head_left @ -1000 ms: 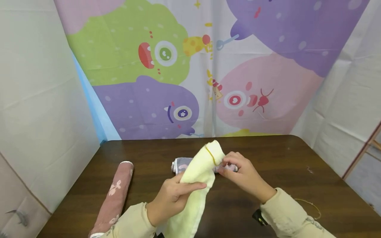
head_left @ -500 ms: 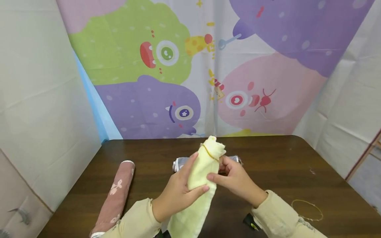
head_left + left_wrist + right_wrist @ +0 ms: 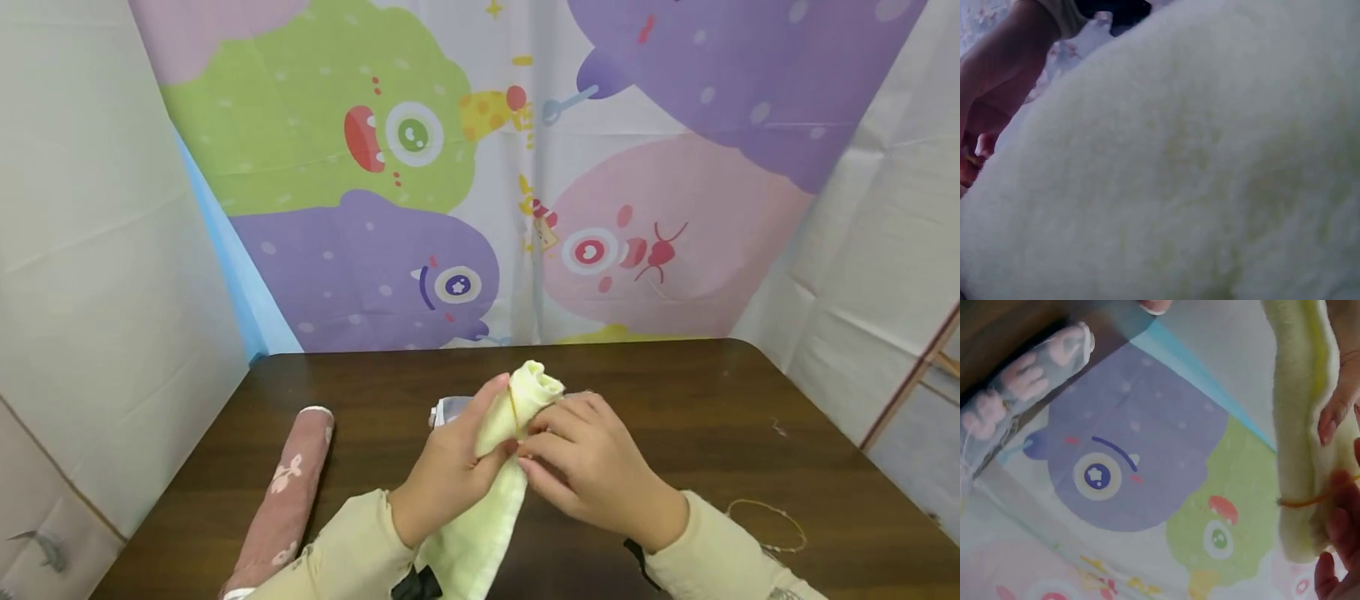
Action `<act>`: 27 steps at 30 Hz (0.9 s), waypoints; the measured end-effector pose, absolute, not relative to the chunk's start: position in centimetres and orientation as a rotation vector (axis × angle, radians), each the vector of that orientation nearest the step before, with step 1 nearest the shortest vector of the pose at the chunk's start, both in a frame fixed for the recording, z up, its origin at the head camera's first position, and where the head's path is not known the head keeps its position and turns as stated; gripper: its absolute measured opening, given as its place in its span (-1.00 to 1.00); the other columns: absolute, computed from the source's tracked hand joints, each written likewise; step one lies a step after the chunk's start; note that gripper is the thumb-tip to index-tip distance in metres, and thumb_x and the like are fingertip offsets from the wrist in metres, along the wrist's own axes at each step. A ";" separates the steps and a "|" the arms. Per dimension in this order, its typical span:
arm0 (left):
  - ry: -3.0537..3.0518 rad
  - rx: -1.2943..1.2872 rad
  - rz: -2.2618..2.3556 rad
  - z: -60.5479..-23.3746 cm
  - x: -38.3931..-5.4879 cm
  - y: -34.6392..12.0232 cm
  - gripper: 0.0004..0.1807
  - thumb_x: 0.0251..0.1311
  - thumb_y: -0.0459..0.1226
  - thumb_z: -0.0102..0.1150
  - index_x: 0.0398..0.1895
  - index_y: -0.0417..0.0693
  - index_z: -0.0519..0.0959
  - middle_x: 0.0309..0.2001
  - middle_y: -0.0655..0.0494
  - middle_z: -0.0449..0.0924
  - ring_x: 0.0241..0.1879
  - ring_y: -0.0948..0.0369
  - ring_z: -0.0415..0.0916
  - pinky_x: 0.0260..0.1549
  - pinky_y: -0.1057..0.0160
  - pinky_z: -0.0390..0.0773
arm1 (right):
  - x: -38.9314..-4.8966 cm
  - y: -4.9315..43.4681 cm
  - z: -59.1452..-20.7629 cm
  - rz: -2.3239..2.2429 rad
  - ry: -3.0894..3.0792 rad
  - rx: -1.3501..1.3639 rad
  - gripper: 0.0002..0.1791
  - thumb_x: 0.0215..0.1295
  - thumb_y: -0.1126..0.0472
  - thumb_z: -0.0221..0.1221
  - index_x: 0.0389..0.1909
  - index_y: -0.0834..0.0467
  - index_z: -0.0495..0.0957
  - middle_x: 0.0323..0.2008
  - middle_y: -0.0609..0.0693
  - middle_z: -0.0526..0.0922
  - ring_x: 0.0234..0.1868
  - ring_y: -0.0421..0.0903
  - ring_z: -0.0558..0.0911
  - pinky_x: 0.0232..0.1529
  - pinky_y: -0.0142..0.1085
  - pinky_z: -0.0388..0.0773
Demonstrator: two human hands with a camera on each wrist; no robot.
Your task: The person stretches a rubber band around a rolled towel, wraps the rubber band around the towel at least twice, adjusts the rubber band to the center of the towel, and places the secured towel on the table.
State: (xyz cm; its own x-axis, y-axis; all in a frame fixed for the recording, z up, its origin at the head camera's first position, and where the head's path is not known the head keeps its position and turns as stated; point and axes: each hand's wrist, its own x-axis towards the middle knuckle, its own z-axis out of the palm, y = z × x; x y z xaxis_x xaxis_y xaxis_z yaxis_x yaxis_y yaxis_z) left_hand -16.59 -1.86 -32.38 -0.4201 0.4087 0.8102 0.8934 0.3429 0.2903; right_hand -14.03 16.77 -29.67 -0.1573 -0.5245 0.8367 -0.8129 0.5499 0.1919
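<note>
A pale yellow towel [image 3: 480, 529], rolled up, is tilted with its far end raised above the table. My left hand [image 3: 442, 479] grips the roll, thumb across the near side. Round the towel near its upper end runs a thin yellow rubber band [image 3: 513, 407]. My right hand [image 3: 600, 475] pinches this band at the roll's right side; in the right wrist view the rubber band [image 3: 1310, 502] stretches from the towel to the fingers. The left wrist view is mostly filled by the towel [image 3: 1166, 162], blurred.
A dusty-pink rolled towel [image 3: 281, 500] lies on the left of the dark wooden table [image 3: 675, 392]. Behind my hands lies a grey patterned rolled towel [image 3: 450, 409], mostly hidden. A loose yellowish loop [image 3: 801, 533] rests at the right, near my sleeve. A cartoon curtain hangs behind.
My left hand has moved up the towel towards the band. My right hand has come in from the roll's right edge, and its fingers now pinch the band.
</note>
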 end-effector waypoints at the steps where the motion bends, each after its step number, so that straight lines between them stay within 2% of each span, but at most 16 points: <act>1: -1.963 -1.166 -0.938 -32.4 -16.6 -1.9 -0.25 -0.08 -0.52 0.33 0.26 -0.25 0.27 -0.10 -0.21 0.62 -0.24 0.04 0.61 -0.26 0.16 0.60 | -14.0 16.6 -29.7 0.370 -1.848 1.113 -0.59 0.48 0.06 -0.09 -0.47 0.11 0.62 -0.40 -0.07 0.61 -0.35 -0.09 0.53 -0.24 -0.22 0.40; 5: -1.924 -1.282 -0.836 -32.5 -16.5 -1.8 -0.33 -0.06 -0.51 0.33 0.20 -0.19 0.35 -0.13 -0.10 0.64 -0.20 0.09 0.61 -0.20 0.24 0.58 | -13.7 16.4 -29.4 0.410 -1.924 1.123 -0.57 0.51 0.06 -0.16 -0.40 0.13 0.61 -0.49 -0.16 0.60 -0.45 -0.20 0.49 -0.22 -0.24 0.40; 9: -1.934 -1.278 -0.868 -32.6 -16.5 -1.7 -0.42 -0.05 -0.47 0.35 0.06 -0.21 0.30 -0.27 -0.08 0.62 -0.35 0.13 0.61 -0.36 0.30 0.58 | -13.6 16.6 -29.3 0.446 -1.959 1.137 -0.57 0.51 0.05 -0.16 -0.36 0.14 0.62 -0.51 -0.18 0.59 -0.49 -0.26 0.45 -0.20 -0.22 0.43; 15: -1.914 -1.150 -1.024 -32.7 -16.3 -1.9 -0.42 -0.16 -0.52 0.39 -0.14 -0.19 0.21 -0.35 -0.14 0.54 -0.52 0.16 0.50 -0.55 0.36 0.51 | -14.4 17.6 -30.0 0.562 -2.035 1.187 -0.83 0.34 0.17 0.12 -0.40 0.09 0.62 -0.47 -0.20 0.60 -0.38 -0.22 0.49 -0.12 -0.23 0.46; 19: -1.847 -1.120 -1.201 -32.7 -16.4 -2.4 -0.39 -0.23 -0.61 0.39 -0.13 -0.21 0.24 -0.46 -0.12 0.59 -0.51 0.20 0.53 -0.55 0.39 0.52 | -15.3 18.8 -30.8 0.902 -2.018 1.207 -0.91 0.30 0.25 0.20 -0.37 0.18 0.62 -0.38 -0.05 0.64 -0.26 -0.16 0.56 -0.14 -0.35 0.48; 22: -1.763 -1.119 -1.278 -32.7 -16.4 -2.5 -0.38 -0.29 -0.67 0.36 -0.12 -0.23 0.28 -0.51 -0.15 0.61 -0.50 0.22 0.55 -0.52 0.37 0.55 | -15.6 19.2 -31.6 1.092 -1.898 1.216 -0.84 0.36 0.24 0.14 -0.37 0.23 0.60 -0.37 0.05 0.63 -0.23 -0.11 0.55 -0.17 -0.41 0.47; 24: -1.701 -1.116 -1.294 -32.7 -16.5 -2.6 -0.39 -0.34 -0.69 0.35 -0.15 -0.24 0.33 -0.51 -0.14 0.61 -0.51 0.23 0.53 -0.51 0.36 0.55 | -15.6 19.1 -32.1 1.083 -1.847 1.203 -0.84 0.35 0.30 0.11 -0.40 0.22 0.61 -0.39 0.05 0.63 -0.26 -0.11 0.53 -0.15 -0.39 0.42; 27: -1.642 -1.083 -1.288 -32.6 -16.7 -2.6 -0.42 -0.39 -0.69 0.35 -0.19 -0.23 0.39 -0.49 -0.14 0.60 -0.53 0.21 0.53 -0.49 0.37 0.55 | -15.2 18.7 -32.8 0.938 -1.847 1.119 -0.82 0.22 0.37 0.09 -0.44 0.19 0.66 -0.45 -0.04 0.66 -0.31 -0.11 0.51 -0.14 -0.28 0.34</act>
